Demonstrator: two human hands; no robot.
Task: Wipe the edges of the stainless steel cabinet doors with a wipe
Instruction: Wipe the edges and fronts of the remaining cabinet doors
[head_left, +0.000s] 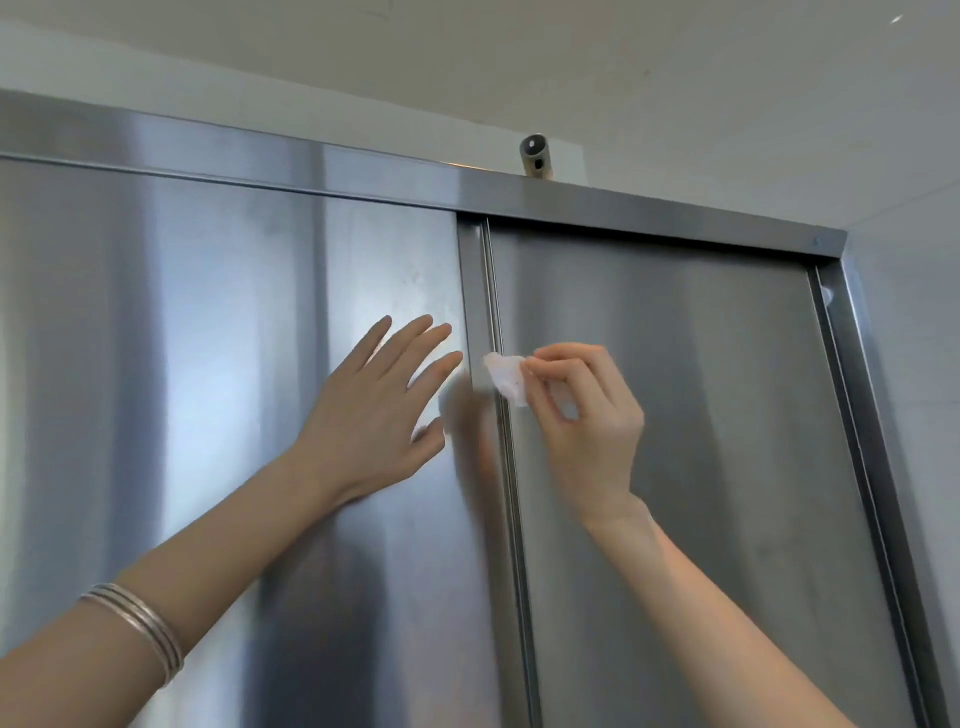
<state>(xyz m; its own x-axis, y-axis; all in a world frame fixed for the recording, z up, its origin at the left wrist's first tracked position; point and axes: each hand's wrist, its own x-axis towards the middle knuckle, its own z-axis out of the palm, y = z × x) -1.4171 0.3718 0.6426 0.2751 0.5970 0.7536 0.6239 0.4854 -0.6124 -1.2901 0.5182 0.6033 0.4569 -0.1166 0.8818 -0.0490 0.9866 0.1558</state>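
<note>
We pinch a small wipe (505, 375) in our right hand (582, 415) at the door edge (485, 312), left hand (374, 410) spread flat on the door; so slight a grip risks dropping it

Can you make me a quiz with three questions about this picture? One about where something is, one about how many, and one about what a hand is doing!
1. Where is the wipe?
A) on the ceiling
B) at the edge where the doors meet
C) on the floor

2. How many doors show?
A) one
B) two
C) four

3. How is the left hand?
A) open, fingers straight
B) a fist
C) holding a cup

Answers:
1 B: the right hand pinches it against that edge.
2 B: there is a left door and a right door.
3 A: its fingers are spread over the left door.
</note>
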